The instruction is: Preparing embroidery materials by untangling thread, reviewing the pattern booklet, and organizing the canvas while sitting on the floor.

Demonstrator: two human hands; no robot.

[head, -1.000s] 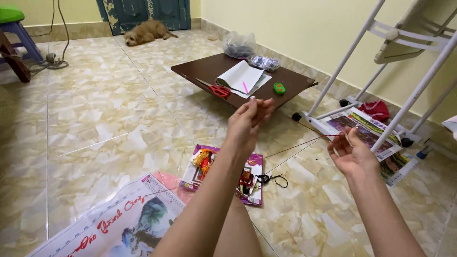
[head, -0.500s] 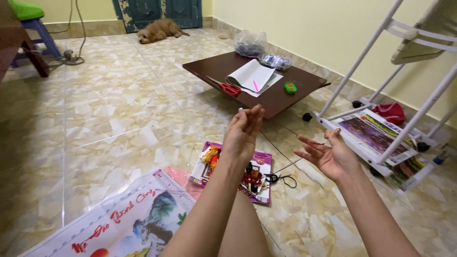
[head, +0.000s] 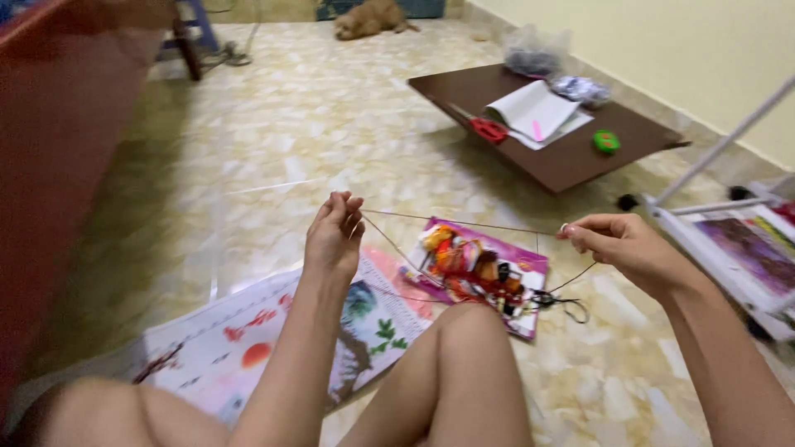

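My left hand [head: 334, 236] pinches one end of a thin brown thread [head: 464, 222]. My right hand [head: 627, 247] pinches the other end, and the strand runs taut and nearly level between them. More thread drops from each hand to a purple card [head: 530, 273] on the tiled floor, which carries several coloured floss bundles [head: 468, 265]. A dark loose tangle of thread [head: 563, 305] lies at the card's right edge. My bare knee [head: 472, 331] rises just in front of the card.
A printed pattern sheet [head: 273, 339] lies by my legs. Behind stands a low brown table [head: 571, 157] with red scissors [head: 489, 128], an open notebook [head: 534, 112] and a small green object [head: 606, 141]. At right is a white frame [head: 712, 240], at left a red surface [head: 58, 141], far back a dog [head: 368, 16].
My hands were close together and raised; they have moved apart, pulling the thread tight between them. The view has swung left and down, bringing the red surface and my knee in.
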